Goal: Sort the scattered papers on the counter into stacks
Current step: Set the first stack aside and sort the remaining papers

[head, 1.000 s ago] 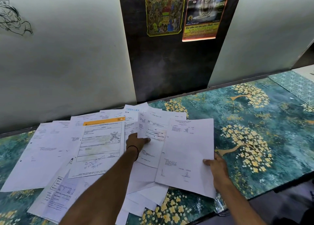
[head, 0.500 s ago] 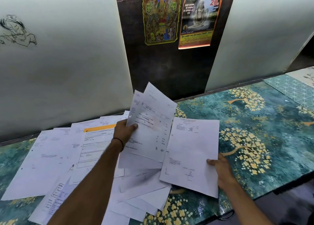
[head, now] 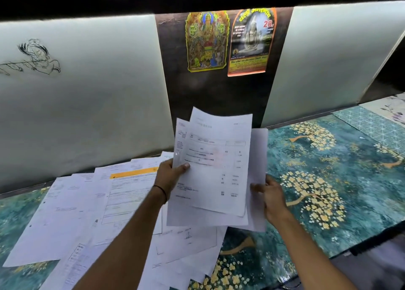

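1. Head view: the left hand (head: 169, 175) pinches a sheaf of white printed sheets (head: 210, 169) at its left edge, thumb on the face, and holds it upright above the counter.
2. The right hand (head: 271, 199) grips the right edge of a plainer white sheet (head: 258, 156), which overlaps the sheaf from just behind.
3. The other loose white papers (head: 72, 213), with an orange-banded form (head: 131, 173) among them, lie fanned and overlapping on the teal counter with gold tree pattern (head: 328, 180), left of and below the hands.
4. Recommendation: merge sheet and sheaf and square the edges first. Then lay them on bare counter to the right, well apart from the spread.

Office counter (head: 328, 169); invoices (head: 131, 193); deity posters (head: 207, 42)
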